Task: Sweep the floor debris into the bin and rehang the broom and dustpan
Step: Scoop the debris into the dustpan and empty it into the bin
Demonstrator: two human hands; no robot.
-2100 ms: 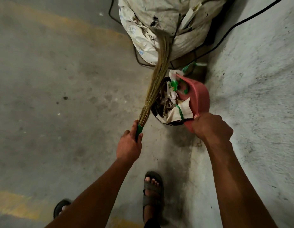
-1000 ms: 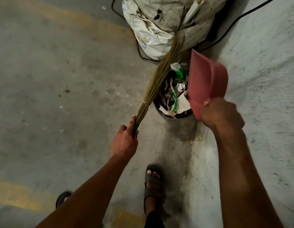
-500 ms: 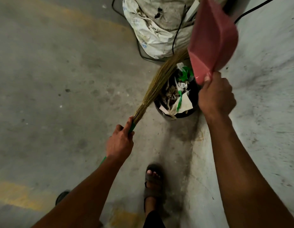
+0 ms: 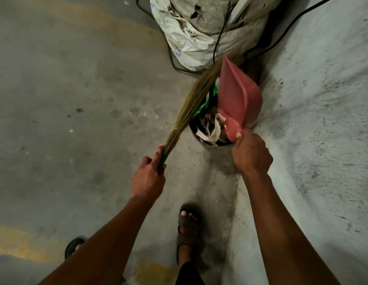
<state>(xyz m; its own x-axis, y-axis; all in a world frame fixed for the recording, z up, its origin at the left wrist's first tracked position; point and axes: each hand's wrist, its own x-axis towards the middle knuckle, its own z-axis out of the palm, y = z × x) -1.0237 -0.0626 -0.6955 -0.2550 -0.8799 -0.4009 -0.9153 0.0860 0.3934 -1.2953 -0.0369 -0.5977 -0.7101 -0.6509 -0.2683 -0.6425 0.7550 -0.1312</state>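
At nine o'clock the bare concrete floor shows only a few small specks and a worn yellow line toward seven o'clock. Just left of centre, the left hand is curled tight round the green handle of the broom, whose straw bristles slant up toward one o'clock and pass along the near left rim of the bin. The bin stands just above centre, heaped with paper scraps and green wrappers. At twelve o'clock a crumpled white sack sits behind it, with a black cable trailing over it.

Just right of centre, the right hand grips the handle of the pink dustpan, which is tipped steeply on edge directly over the bin, its mouth turned toward the rubbish. The grey wall fills three o'clock. A sandalled foot stands at six o'clock.

The step in hand looks like emptying the dustpan into the bin, and no rubbish can be seen left in the pan. Next, probably, the pan should be drawn clear without catching the heaped scraps, then both tools carried to their hooks, which are nowhere in view here.
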